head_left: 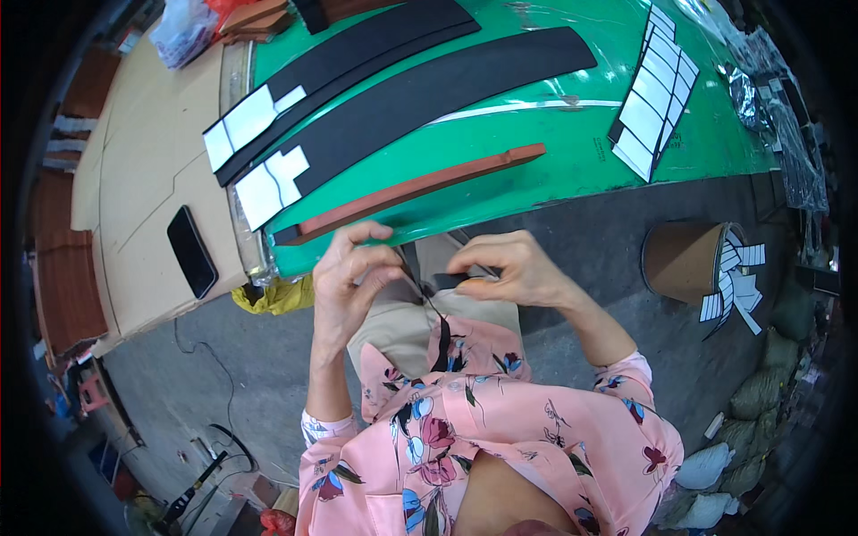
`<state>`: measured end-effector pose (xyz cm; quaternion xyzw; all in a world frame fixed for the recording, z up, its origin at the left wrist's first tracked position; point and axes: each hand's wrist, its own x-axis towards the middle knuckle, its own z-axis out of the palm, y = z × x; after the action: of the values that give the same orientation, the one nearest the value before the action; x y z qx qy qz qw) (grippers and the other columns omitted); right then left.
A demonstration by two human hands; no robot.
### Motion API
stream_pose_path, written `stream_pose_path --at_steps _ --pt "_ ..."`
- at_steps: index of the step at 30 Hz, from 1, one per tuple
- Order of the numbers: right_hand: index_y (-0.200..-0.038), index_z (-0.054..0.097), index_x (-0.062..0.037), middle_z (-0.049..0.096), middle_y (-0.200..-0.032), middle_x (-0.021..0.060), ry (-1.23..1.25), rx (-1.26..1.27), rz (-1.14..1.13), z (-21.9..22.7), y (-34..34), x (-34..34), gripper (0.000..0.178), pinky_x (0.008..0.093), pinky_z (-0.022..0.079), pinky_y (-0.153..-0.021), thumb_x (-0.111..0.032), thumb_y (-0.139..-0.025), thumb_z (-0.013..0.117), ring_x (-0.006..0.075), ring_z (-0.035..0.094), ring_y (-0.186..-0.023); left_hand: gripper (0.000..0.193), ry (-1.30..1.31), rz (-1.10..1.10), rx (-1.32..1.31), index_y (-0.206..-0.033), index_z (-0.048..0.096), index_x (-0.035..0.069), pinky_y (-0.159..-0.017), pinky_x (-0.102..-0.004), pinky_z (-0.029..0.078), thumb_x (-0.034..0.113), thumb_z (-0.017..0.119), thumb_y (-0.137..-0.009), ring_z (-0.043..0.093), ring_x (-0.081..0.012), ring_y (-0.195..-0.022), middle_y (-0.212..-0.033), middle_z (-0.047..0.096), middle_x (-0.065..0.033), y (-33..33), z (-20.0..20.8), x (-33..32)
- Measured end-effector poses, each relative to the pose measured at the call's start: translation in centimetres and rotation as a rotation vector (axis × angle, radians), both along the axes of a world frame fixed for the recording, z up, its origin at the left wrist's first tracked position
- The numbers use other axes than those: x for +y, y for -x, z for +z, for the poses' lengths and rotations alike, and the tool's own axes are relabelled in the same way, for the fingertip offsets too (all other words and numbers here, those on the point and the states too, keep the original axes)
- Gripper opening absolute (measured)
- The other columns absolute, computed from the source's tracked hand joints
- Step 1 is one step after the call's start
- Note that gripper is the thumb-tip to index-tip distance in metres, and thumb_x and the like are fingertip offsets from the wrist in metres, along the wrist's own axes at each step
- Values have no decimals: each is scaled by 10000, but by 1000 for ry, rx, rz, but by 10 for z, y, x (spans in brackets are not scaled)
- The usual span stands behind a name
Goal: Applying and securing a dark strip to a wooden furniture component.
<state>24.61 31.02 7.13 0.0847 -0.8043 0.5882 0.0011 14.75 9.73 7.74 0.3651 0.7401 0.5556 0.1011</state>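
Observation:
My left hand (344, 277) and my right hand (523, 268) are raised in front of my lap, near the table's front edge. Between the fingers of my right hand is a small black piece (450, 280). My left thumb and fingers pinch the upper end of a thin black strip (441, 344), which hangs down over my lap. Whether the two black parts are joined cannot be made out. Beyond my hands, a long reddish-brown wooden bar (420, 186) with a dark left end lies along the table edge.
Long black sheets (447, 89) with white patches lie on the green tabletop (527, 192). White-backed pieces (657, 89) are at the right. A phone (192, 252) rests on cardboard (134, 188) at left. A brown bin (684, 259) with white scraps stands on the floor at right.

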Motion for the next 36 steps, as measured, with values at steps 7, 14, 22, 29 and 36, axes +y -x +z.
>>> stream_pose_path --at_steps 7,14,22,29,36 --pt "-909 672 8 668 -878 97 -132 2 -439 -1 -1 99 199 268 494 -692 -38 -718 704 181 639 -800 213 159 144 394 -876 647 57 -788 -371 410 107 733 -688 570 -238 -909 -1000 601 -75 21 -19 115" --pt "-899 684 -64 654 -892 59 -523 244 -388 -14 22 132 208 312 484 -708 -93 -697 721 220 611 -818 293 373 234 452 -912 687 115 -828 -425 301 203 769 -645 526 -198 -974 -1023 584 -13 18 -44 170" --pt "-870 693 -107 636 -840 19 -672 304 -294 -28 40 141 174 400 427 -852 -163 -705 707 203 592 -828 216 313 166 338 -834 680 104 -798 -373 284 164 750 -639 542 -167 -914 -939 604 10 20 -47 172" --pt "-866 702 -126 633 -853 0 -696 331 -254 -31 45 143 175 441 411 -875 -182 -699 709 186 584 -840 210 298 184 364 -825 682 96 -800 -362 289 150 749 -633 549 -165 -904 -936 616 12 21 -46 172" --pt "-856 702 -127 627 -844 -4 -686 332 -233 -31 48 143 177 437 407 -880 -173 -686 718 188 577 -831 207 295 187 352 -816 687 86 -804 -358 297 150 751 -630 558 -166 -886 -910 629 10 22 -46 173"
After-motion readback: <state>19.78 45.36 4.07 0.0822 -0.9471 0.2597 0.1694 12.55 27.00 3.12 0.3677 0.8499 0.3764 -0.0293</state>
